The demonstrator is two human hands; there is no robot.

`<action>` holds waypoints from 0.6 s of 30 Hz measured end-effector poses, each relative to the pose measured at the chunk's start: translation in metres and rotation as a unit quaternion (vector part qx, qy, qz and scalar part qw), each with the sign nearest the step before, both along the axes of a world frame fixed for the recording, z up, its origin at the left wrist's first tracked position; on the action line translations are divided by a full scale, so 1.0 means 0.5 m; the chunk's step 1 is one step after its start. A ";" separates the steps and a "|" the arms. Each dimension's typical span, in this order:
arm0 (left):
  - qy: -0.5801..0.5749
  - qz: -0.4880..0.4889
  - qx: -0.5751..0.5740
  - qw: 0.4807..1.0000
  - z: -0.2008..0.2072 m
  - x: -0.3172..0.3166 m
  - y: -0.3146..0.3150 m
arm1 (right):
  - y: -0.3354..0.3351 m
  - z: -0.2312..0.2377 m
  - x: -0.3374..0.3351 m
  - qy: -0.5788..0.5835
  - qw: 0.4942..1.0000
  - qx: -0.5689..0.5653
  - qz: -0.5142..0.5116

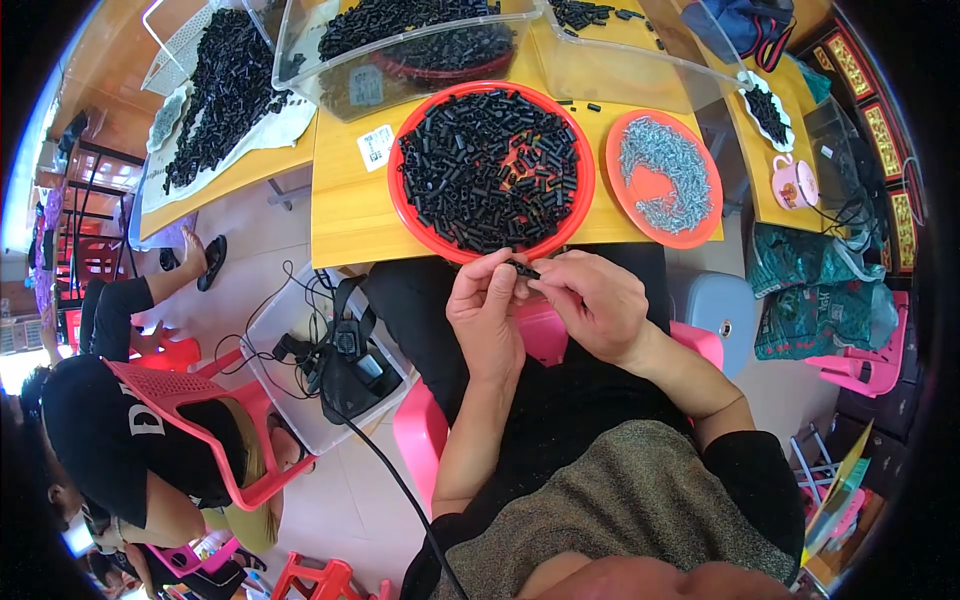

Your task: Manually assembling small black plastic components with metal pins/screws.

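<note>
In front of my chest, just off the table's near edge, my left hand [488, 308] pinches a small black tubular piece [522, 269] between thumb and fingers. My right hand [602, 300] meets it there, its thumb and fingertips closed at the piece's right end. Whatever those fingertips hold is too small to make out. Right beyond my hands stands a round red tray [588, 178] heaped with similar black pieces [460, 165]. To its right, an orange-red plate [652, 186] bears many small silver metal pieces, apparently screws [685, 155].
Clear plastic bins [410, 75] with more black pieces line the table's back. A black heap [215, 90] covers the left table. A pink mug [795, 182] stands far right. At lower left, a person sits on a red chair [180, 390] near a white bin of cables [290, 330].
</note>
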State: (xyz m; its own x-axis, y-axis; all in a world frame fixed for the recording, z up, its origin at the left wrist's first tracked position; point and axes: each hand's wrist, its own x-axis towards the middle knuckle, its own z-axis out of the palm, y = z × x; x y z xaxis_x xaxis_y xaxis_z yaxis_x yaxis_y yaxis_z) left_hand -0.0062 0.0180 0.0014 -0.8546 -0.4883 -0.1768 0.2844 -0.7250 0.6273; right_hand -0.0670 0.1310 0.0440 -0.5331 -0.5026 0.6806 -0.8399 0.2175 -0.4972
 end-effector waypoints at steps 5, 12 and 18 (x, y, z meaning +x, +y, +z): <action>-0.020 0.027 -0.103 0.994 0.003 0.000 0.004 | 0.004 -0.004 -0.001 0.019 1.000 -0.005 0.008; -0.036 0.077 -0.237 0.968 0.006 0.001 0.011 | -0.002 -0.013 0.007 0.012 1.000 -0.024 -0.004; -0.003 0.004 0.057 0.998 0.001 0.000 0.015 | -0.010 -0.007 0.011 -0.044 0.998 -0.052 0.008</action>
